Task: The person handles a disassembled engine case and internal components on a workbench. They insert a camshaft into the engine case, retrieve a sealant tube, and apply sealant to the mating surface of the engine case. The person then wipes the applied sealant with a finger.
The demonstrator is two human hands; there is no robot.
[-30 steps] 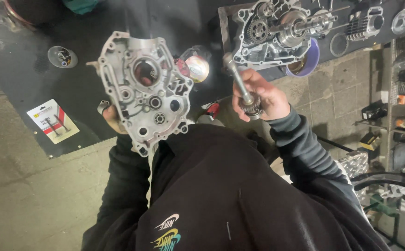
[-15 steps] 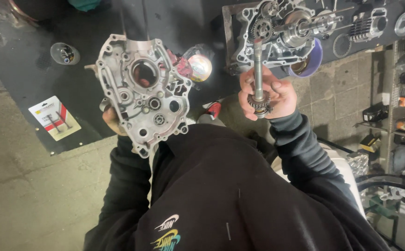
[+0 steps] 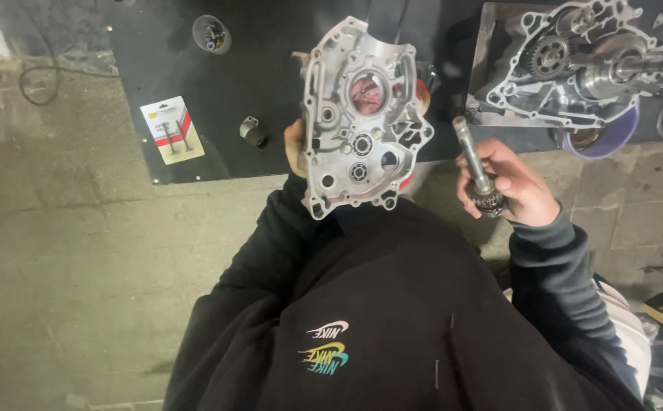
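Far left: flat red/white/yellow parts packet [image 3: 172,129] on the black mat [image 3: 270,91], concrete floor [image 3: 65,266] around it. Up top, a small round part [image 3: 211,33]. Right of the packet, a small dark bushing [image 3: 253,132], lying apart from everything else.

Center: left hand [image 3: 296,148] mostly hidden behind a silver engine case half [image 3: 359,118], fingers wrapped on its left edge, holding it up w/ inner face toward the camera. Big round opening near the top, two bearings lower down.

Right of that: right hand [image 3: 508,185] closed on a geared shaft [image 3: 474,167], gear end down in the fist, plain end pointing up & tilted slightly left. Hands well apart, shaft not touching the case.

Upper right: other engine half [image 3: 567,65] w/ gears on the mat, purple bowl [image 3: 601,137] just below it.
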